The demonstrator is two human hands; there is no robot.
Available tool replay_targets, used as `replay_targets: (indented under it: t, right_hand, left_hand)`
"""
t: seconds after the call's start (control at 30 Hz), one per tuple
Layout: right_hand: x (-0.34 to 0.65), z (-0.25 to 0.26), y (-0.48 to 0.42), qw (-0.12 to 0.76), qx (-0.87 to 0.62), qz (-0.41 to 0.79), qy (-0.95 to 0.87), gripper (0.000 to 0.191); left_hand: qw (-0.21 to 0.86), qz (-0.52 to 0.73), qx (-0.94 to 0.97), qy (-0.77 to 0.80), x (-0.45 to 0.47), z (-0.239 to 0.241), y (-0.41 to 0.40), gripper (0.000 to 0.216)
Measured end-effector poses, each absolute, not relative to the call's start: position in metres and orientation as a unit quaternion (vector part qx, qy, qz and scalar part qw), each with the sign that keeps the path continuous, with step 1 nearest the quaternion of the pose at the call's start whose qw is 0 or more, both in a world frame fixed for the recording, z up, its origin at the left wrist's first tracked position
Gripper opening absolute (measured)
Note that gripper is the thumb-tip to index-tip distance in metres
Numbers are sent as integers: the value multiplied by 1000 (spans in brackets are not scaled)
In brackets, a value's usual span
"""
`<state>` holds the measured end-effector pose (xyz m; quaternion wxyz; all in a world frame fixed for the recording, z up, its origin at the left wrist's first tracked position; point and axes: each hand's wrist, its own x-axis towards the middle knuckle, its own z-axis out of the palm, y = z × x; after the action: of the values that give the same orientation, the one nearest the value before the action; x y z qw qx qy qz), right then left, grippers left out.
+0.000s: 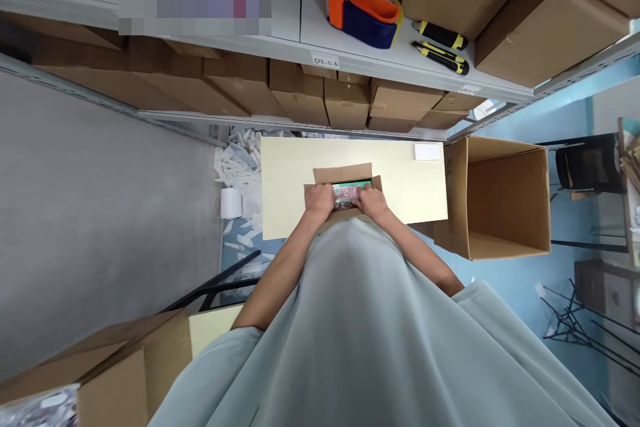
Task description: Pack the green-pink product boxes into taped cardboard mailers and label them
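Observation:
A small cardboard box [343, 173] lies open on the pale yellow tabletop [287, 180], its flaps spread outward. Inside it is a package in clear, shiny plastic [346, 195], with pink and green showing through. My left hand [320, 199] is closed at the left end of the package, its fingers curled down by the box wall. At the right end, my right hand [371, 200] is closed on the plastic, with thumb and fingers bent in. The fingertips of my left hand are partly hidden.
A large open carton [507, 197] stands right of the table. A white paper stack [427, 152] lies at the table's right back. The shelf ahead bears an orange and blue tape dispenser [363, 17], two utility knives [440, 47] and cartons. A white roll [231, 203] is at left.

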<state>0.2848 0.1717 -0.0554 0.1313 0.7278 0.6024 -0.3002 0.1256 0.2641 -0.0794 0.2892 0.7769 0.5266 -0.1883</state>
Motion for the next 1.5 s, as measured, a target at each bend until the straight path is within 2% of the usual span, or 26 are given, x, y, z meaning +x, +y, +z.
replay_targets:
  t: [0.1, 0.2, 0.3, 0.4, 0.67, 0.8, 0.9, 1.07, 1.17, 1.27, 1.37, 1.5]
  right_hand:
    - [275, -60, 171, 140, 745, -292, 583, 37]
    - [271, -60, 170, 140, 753, -294, 572, 37]
    - [273, -58, 167, 129, 757, -294, 570, 39]
    - [276, -57, 163, 120, 754, -291, 577, 39]
    - [275, -56, 166, 124, 763, -277, 571, 41]
    - [280, -52, 166, 123, 740, -278, 600, 33]
    - [292, -46, 153, 55, 727, -258, 634, 34]
    - [323, -45, 118, -169, 806, -173, 541, 48]
    - [332, -52, 105, -222, 832, -251, 443, 57]
    - [325, -58, 101, -224, 792, -334, 459, 49]
    - [312, -59, 103, -184, 741, -340, 549, 45]
    - [306, -58, 111, -73, 682, -348, 639, 61]
  left_hand:
    - [296, -190, 787, 506, 131, -74, 261, 37]
    - [291, -150, 820, 469, 121, -65, 254, 51]
    - [294, -99, 848, 429, 107, -62, 252, 34]
    - [329, -93, 847, 407, 100, -67, 257, 29]
    - [300, -93, 844, 435, 118, -81, 256, 40]
    - [285, -90, 850, 435, 119, -71, 249, 38]
    - [286, -25, 846, 449, 97, -59, 241, 38]
    - [275, 101, 765, 574, 47, -49, 223, 54]
    - [325, 89, 736, 587, 36, -51, 213, 51]
    - [375, 90, 733, 560, 43, -54, 202, 49]
    - [384, 103, 770, 498, 56, -59, 192, 49]
    - [367, 39, 831, 416, 68, -70, 186, 53]
